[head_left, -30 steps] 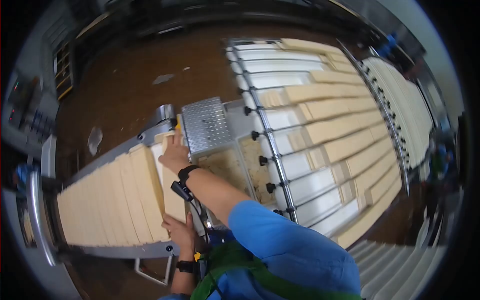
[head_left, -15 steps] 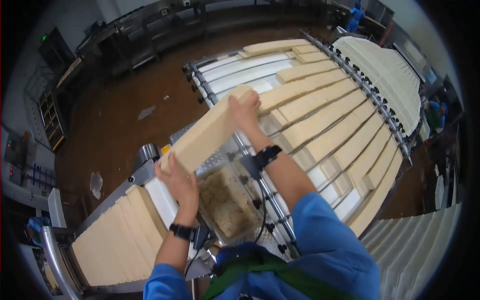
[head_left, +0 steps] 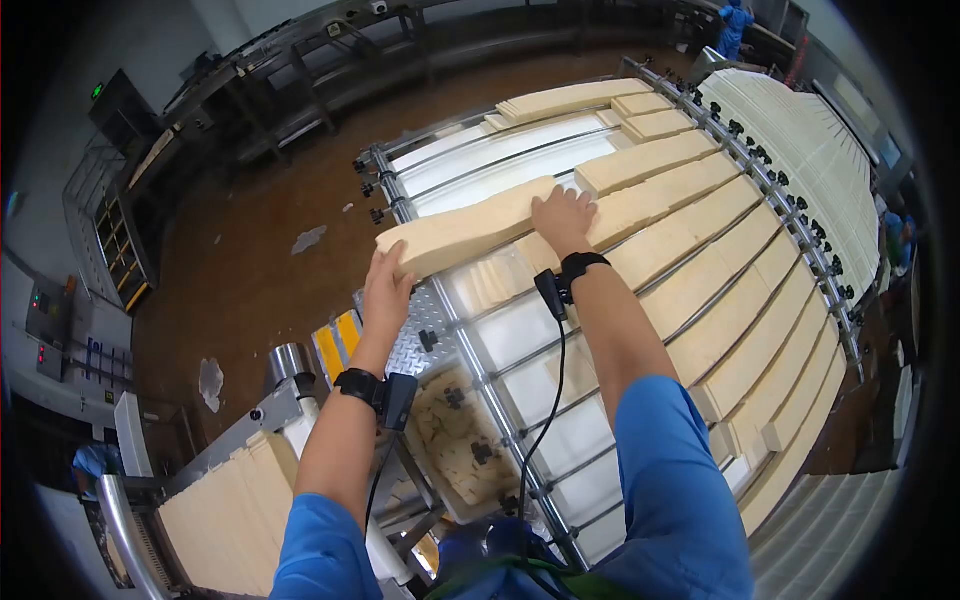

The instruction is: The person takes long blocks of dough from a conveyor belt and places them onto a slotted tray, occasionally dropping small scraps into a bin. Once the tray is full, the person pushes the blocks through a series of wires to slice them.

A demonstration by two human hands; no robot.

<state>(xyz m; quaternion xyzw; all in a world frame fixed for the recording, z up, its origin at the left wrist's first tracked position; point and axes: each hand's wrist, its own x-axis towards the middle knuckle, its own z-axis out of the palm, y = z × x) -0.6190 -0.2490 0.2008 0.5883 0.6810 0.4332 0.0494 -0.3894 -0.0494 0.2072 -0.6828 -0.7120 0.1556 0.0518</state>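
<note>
Between my hands is a long cream-coloured stack of thin sheets (head_left: 465, 228), lying across the edge of the wide laned table (head_left: 500, 158). My left hand (head_left: 388, 287) is closed on its left end, which juts out past the table's metal rail. At the stack's right end, my right hand (head_left: 566, 218) grips it from above, fingers bent; its underside is hidden. Similar long stacks (head_left: 650, 165) lie in the lanes beside and beyond my right hand. A few short loose pieces (head_left: 490, 282) lie just below the held stack.
A bin of broken pieces (head_left: 450, 425) stands below my left forearm. More upright sheets (head_left: 235, 515) line a conveyor at lower left. Metal rails with black knobs (head_left: 480, 375) edge the table. A co-worker in blue (head_left: 733, 30) stands far back.
Both hands have carried the stack away from above the bin, forward onto the laned table, turning it flatter across the lanes. The camera view has shifted slightly.
</note>
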